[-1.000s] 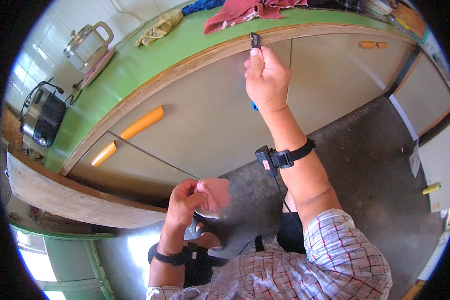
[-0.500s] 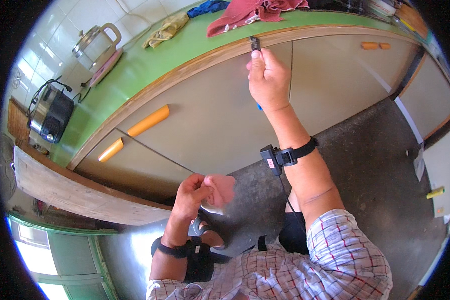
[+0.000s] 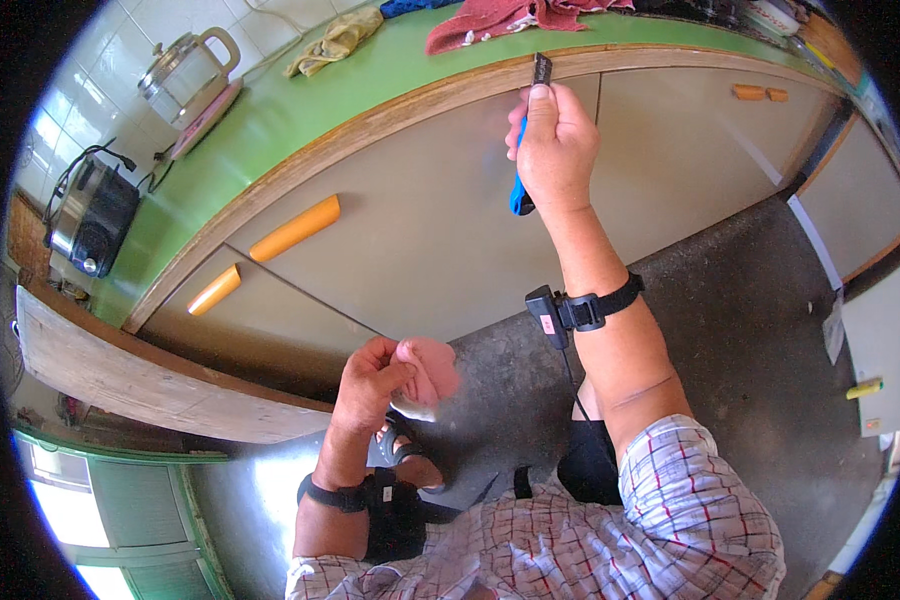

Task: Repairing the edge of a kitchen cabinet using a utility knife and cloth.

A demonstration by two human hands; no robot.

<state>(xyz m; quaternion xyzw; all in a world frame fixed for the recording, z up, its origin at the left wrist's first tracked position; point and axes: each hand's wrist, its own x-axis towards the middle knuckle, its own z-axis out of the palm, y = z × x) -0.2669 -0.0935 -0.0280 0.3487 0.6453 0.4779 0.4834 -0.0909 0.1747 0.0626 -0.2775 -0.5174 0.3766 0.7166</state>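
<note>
My right hand (image 3: 558, 150) is closed round a slim tool with a blue and black handle (image 3: 520, 195). Its dark flat end sticks out past my thumb, against the wooden edge of the counter; whether it touches cannot be told. Low on the left, my left hand (image 3: 372, 382) pinches a soft pink piece (image 3: 435, 370), cloth or thin plastic, hanging in front of the cabinet and above the floor. A red cloth (image 3: 500, 22) with small white bits on it lies on the green counter (image 3: 260, 130) beyond my right hand.
Beige cabinet doors (image 3: 420, 230) with orange handles (image 3: 295, 228) run below the counter. A yellowish cloth (image 3: 335, 42), a kettle (image 3: 185, 75) and a black and silver appliance (image 3: 95, 220) stand or lie along its top. A wooden board (image 3: 150, 375) juts out at left.
My right hand has shifted a little right and turned, so more of the blue handle shows. My left hand still holds the pink piece. The view has shifted slightly.
</note>
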